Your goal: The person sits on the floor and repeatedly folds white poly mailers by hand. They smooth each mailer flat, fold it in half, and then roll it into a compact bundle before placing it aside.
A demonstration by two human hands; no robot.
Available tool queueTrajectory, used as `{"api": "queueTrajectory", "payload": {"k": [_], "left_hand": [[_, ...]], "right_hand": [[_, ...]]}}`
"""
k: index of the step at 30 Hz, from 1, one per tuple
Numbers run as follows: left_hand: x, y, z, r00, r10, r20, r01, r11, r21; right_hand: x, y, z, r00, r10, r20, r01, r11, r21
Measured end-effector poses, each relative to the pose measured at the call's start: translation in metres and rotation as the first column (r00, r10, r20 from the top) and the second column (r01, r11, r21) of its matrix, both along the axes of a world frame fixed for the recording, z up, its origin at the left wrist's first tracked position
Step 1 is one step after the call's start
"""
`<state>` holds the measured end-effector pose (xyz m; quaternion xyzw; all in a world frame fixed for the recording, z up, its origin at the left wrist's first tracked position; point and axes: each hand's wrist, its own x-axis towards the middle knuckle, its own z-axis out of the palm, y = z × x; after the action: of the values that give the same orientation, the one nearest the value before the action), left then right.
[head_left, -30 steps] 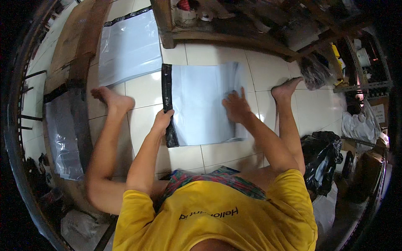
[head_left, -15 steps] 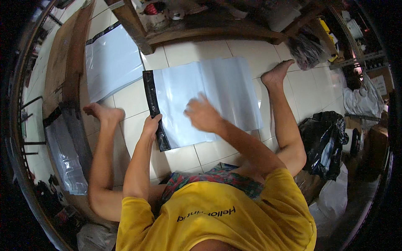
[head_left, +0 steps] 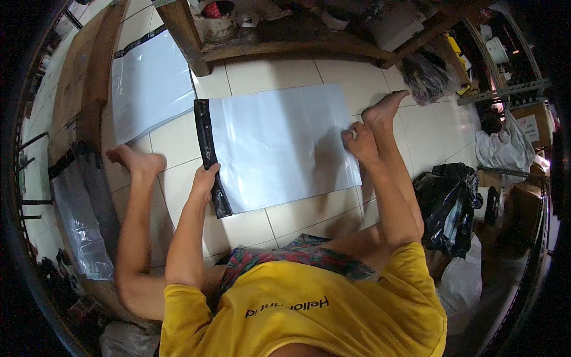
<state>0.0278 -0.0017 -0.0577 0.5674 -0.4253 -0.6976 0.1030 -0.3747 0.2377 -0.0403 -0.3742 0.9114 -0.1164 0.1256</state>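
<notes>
A large white plastic mailing bag (head_left: 273, 143) with a black strip along its left end lies across the floor between my legs. My left hand (head_left: 205, 181) is closed on the black-strip end, thumb on top. At the opposite end, my right hand (head_left: 361, 144) is beside the right edge with its fingers bent inward. Whether it pinches that edge cannot be made out. The right hand's shadow falls on the bag's right part. Farther left, a stack of similar white mailing bags (head_left: 154, 83) lies on the tiles.
Ahead stands a low wooden bench (head_left: 291, 49) with items beneath. A long brown board (head_left: 77, 89) runs down the left, with more plastic bags (head_left: 83, 217) at its near end. To the right are a black plastic bag (head_left: 449, 202) and metal shelving (head_left: 505, 92). My bare feet flank the bag.
My right hand has swept right, from above the middle of the mailing bag to its right edge. The bag's ripples have flattened. My left hand keeps its hold.
</notes>
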Motion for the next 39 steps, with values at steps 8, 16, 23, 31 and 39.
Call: {"api": "queueTrajectory", "payload": {"k": [8,16,23,31,39], "left_hand": [[0.023,-0.014,-0.001,1.000,0.002,0.004,-0.001,1.000,-0.029],[-0.024,0.001,0.003,0.724,0.028,0.689,0.459,0.727,-0.511],[0.012,-0.027,-0.012,0.913,-0.046,0.405,0.224,0.887,-0.404],[0.006,-0.013,-0.026,0.940,0.055,0.337,0.155,0.811,-0.564],[0.007,-0.011,-0.038,0.919,0.104,0.381,0.176,0.756,-0.631]], "right_hand": [[0.000,0.001,-0.047,0.971,-0.191,0.146,0.188,0.982,0.030],[0.019,-0.005,-0.033,0.979,-0.197,0.042,0.195,0.979,0.051],[0.022,-0.007,-0.024,0.985,-0.168,0.046,0.173,0.978,-0.116],[0.041,-0.011,-0.015,0.992,-0.057,-0.112,0.055,0.998,-0.022],[0.094,0.024,-0.034,0.913,0.374,-0.162,-0.380,0.925,-0.012]]}}
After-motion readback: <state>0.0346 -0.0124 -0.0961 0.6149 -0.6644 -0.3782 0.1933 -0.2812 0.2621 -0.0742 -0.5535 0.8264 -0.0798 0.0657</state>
